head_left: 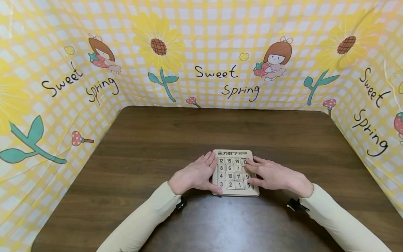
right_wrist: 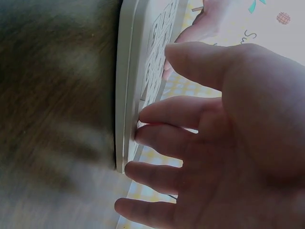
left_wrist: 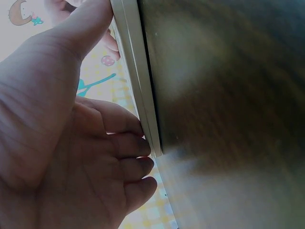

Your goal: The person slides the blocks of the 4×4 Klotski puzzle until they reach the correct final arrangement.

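"What frames the space?"

"A yellow checked cloth (head_left: 204, 31), rising at the left, right and far sides of a dark wooden table (head_left: 163, 133)."

"And the number board (head_left: 240, 193)?"

"Flat on the table, around its middle, between the hands. I'd judge it light and stiff, rather smooth; steady it by the left and right edges, not the face."

"How are the hands?"

"The left hand (head_left: 196, 174) is spread along the left edge, thumb at the near left corner. The right hand (head_left: 274, 173) is spread too, fingertips on the far right tiles, gripping nothing."

"Which tile?"

"The 13 tile (head_left: 244, 162), a little nearer than its row."

"Room to move it?"

"Probably just nearer: I see no tile right of the 7 tile (head_left: 238, 168), though fingers partly cover that spot. The raised rim should stop it going far or right."
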### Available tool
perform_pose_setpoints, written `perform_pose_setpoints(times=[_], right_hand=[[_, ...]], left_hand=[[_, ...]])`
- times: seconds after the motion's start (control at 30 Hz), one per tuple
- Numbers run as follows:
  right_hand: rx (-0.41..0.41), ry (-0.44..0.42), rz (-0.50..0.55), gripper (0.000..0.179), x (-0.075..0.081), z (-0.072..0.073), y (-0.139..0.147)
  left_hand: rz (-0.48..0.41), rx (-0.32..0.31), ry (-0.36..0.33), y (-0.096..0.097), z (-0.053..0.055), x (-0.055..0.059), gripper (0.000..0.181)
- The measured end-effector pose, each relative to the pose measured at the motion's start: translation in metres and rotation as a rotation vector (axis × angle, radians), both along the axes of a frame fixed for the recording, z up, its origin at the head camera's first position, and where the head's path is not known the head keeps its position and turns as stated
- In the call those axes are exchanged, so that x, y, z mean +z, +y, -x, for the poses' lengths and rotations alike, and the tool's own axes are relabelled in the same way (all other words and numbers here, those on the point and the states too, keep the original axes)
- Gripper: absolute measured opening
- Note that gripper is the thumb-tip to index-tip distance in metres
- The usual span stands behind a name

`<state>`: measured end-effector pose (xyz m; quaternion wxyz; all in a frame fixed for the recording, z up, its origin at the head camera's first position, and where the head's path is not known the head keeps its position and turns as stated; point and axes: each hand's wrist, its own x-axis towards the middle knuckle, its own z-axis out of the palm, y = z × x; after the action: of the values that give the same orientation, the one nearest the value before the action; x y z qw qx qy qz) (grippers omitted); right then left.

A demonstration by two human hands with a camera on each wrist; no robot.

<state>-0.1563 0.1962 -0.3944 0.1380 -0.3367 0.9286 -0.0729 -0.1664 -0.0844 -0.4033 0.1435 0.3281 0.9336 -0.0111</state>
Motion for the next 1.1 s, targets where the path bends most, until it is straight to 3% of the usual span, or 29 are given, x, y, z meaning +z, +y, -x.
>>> perform_pose_setpoints(times=[0.47,1.1], right_hand=[[-0.004,0.02,0.009,0.056,0.0,-0.001,0.0],[0.055,0.041,-0.001,0.05,0.008,-0.011,-0.002]], left_hand=[[-0.017,0.01,-0.012,0.0,-0.001,0.001,0.117],[-0.013,0.007,-0.006,-0.001,-0.001,0.002,0.117]])
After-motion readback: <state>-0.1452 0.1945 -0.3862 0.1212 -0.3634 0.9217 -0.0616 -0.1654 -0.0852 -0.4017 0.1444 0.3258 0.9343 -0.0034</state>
